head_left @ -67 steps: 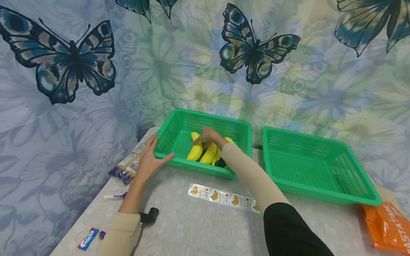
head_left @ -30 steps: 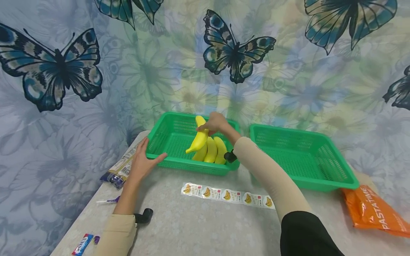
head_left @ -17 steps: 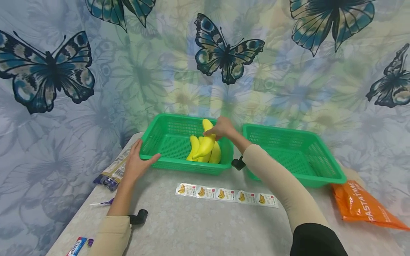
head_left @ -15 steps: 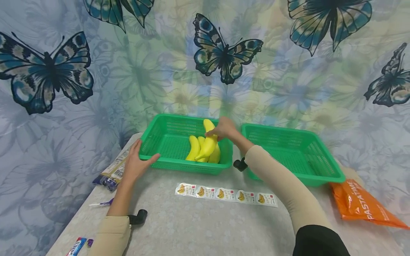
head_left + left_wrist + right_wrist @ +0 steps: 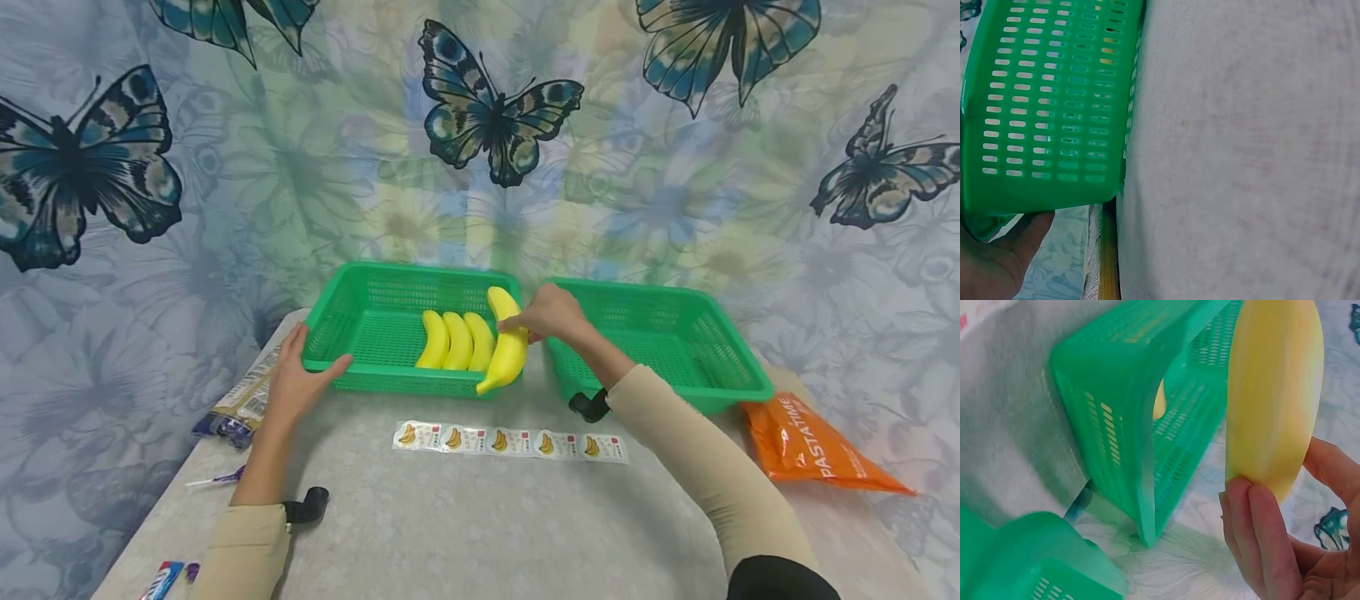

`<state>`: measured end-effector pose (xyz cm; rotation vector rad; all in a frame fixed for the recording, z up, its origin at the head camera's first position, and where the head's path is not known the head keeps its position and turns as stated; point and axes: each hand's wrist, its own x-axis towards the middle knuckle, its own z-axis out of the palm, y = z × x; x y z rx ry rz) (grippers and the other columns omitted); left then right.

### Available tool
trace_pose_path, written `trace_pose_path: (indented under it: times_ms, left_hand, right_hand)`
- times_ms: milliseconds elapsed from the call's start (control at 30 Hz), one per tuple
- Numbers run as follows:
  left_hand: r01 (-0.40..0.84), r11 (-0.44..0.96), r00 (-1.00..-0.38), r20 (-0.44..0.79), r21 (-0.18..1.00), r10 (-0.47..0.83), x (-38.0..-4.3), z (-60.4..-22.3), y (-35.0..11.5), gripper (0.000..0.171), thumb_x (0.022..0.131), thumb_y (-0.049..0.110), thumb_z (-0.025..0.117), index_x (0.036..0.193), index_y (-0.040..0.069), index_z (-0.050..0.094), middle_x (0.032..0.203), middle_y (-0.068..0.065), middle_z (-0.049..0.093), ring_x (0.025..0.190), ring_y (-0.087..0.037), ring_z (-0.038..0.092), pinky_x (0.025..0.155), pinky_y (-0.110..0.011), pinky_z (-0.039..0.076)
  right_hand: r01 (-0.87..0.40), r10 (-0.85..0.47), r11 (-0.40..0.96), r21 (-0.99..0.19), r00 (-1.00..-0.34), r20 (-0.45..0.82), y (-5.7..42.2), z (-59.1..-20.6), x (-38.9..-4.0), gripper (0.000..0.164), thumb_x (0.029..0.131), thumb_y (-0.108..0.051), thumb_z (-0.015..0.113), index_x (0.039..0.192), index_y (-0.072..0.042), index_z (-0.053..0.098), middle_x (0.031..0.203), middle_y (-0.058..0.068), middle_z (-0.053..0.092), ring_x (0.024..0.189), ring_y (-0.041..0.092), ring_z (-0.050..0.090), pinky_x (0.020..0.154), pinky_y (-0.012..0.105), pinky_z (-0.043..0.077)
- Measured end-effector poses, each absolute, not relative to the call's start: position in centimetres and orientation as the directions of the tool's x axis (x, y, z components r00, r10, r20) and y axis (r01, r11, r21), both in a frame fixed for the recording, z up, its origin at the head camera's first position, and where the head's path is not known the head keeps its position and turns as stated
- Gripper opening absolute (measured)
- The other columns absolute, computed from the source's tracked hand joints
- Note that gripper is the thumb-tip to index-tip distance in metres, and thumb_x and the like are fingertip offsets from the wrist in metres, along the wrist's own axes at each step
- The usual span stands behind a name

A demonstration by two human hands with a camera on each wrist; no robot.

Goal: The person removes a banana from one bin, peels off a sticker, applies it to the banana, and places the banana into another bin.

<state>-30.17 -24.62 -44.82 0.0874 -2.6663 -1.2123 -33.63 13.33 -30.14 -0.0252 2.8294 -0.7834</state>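
My right hand (image 5: 553, 317) pinches a yellow banana (image 5: 507, 346) over the right end of the left green basket (image 5: 405, 383). Seen from the right wrist, the banana (image 5: 1275, 387) stands between the thumb and fingers, clear of the basket wall. Three more bananas (image 5: 457, 342) lie side by side inside that basket. At its front left corner rests my left hand (image 5: 300, 379), fingers fairly straight along the left side and thumb spread over the front rim. The left wrist view shows only part of this hand (image 5: 991, 269) at the basket's rim.
A second green basket (image 5: 727, 390) stands to the right, with an orange Pasta Time bag (image 5: 810, 446) beside it. A strip of banana stickers (image 5: 510, 442) lies in front. At left are a package (image 5: 243, 400), a purple-ended stick (image 5: 221, 478) and a blue-red wrapper (image 5: 162, 579).
My right hand has lifted a banana from the pile and carried it right, to the basket's right end. My left hand stays at the corner. The head view has turned right.
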Motion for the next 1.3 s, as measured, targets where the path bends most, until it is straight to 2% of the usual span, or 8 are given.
trace_pose_path:
  times_ms: [67,167,333,567,800,1000,1300]
  left_hand:
    - [0.031,0.659,-0.976,0.165,0.752,-0.142,-30.1,-44.7,-24.8,0.103,0.086,0.059,0.062,0.158,0.013,0.005,0.165,-0.014,0.002,0.146,-0.051,0.011,0.107,-0.076,0.02]
    - [0.031,0.664,-0.977,0.164,0.747,-0.139,-30.1,-44.6,-24.8,0.103,0.086,0.06,0.062,0.158,0.013,0.005,0.165,-0.013,0.002,0.146,-0.052,0.011,0.106,-0.076,0.021]
    - [0.032,0.665,-0.977,0.164,0.746,-0.136,-30.2,-44.7,-24.7,0.102,0.087,0.06,0.062,0.159,0.014,0.005,0.165,-0.014,0.002,0.146,-0.052,0.011,0.107,-0.076,0.02]
    - [0.039,0.664,-0.977,0.167,0.747,-0.131,-30.5,-44.6,-24.6,0.102,0.087,0.059,0.061,0.159,0.014,0.004,0.165,-0.014,0.001,0.145,-0.053,0.01,0.106,-0.077,0.02]
    - [0.022,0.649,-0.98,0.145,0.76,-0.137,-30.2,-44.6,-24.5,0.103,0.087,0.059,0.062,0.159,0.014,0.003,0.165,-0.013,-0.001,0.146,-0.051,0.009,0.108,-0.076,0.02]
    - [0.009,0.647,-0.979,0.137,0.763,-0.148,-30.0,-44.8,-24.4,0.103,0.087,0.059,0.062,0.159,0.015,0.003,0.166,-0.012,-0.001,0.147,-0.051,0.009,0.108,-0.075,0.02]
    - [0.01,0.641,-0.98,0.136,0.768,-0.148,-30.0,-44.6,-24.3,0.102,0.087,0.058,0.062,0.159,0.014,0.003,0.165,-0.013,-0.001,0.146,-0.052,0.009,0.108,-0.075,0.02]
  right_hand:
    - [0.037,-0.081,0.851,-0.523,-0.976,-0.201,13.7,-30.1,-32.8,0.04,0.073,-0.046,0.082,0.059,-0.011,0.068,0.056,0.003,0.068,0.063,0.017,0.07,0.071,0.04,0.056]
    - [0.018,-0.104,0.849,-0.529,-0.974,-0.2,14.2,-30.1,-31.1,0.039,0.074,-0.049,0.08,0.069,-0.011,0.076,0.064,0.004,0.072,0.065,0.017,0.069,0.066,0.034,0.053]
    - [-0.008,-0.129,0.839,-0.544,-0.974,-0.186,15.1,-30.4,-28.1,0.036,0.074,-0.049,0.08,0.08,-0.014,0.079,0.07,0.0,0.073,0.065,0.016,0.067,0.06,0.028,0.05]
    - [-0.018,-0.133,0.817,-0.576,-0.978,-0.158,15.9,-32.0,-24.4,0.029,0.073,-0.046,0.082,0.077,-0.017,0.079,0.065,-0.002,0.071,0.062,0.014,0.061,0.051,0.023,0.036]
    - [0.022,-0.081,0.804,-0.594,-0.986,-0.145,17.1,-34.1,-22.0,0.034,0.073,-0.044,0.082,0.087,-0.013,0.079,0.068,-0.002,0.071,0.06,0.013,0.063,0.049,0.027,0.044]
    - [0.033,-0.034,0.81,-0.586,-0.994,-0.103,18.0,-36.3,-20.1,0.035,0.07,-0.044,0.083,0.086,-0.014,0.079,0.065,-0.004,0.069,0.058,0.014,0.058,0.049,0.026,0.041]
    - [0.099,0.014,0.781,-0.617,-0.99,-0.142,18.8,-40.6,-17.9,0.04,0.066,-0.04,0.086,0.085,-0.007,0.077,0.061,-0.002,0.065,0.057,0.014,0.059,0.049,0.025,0.04]
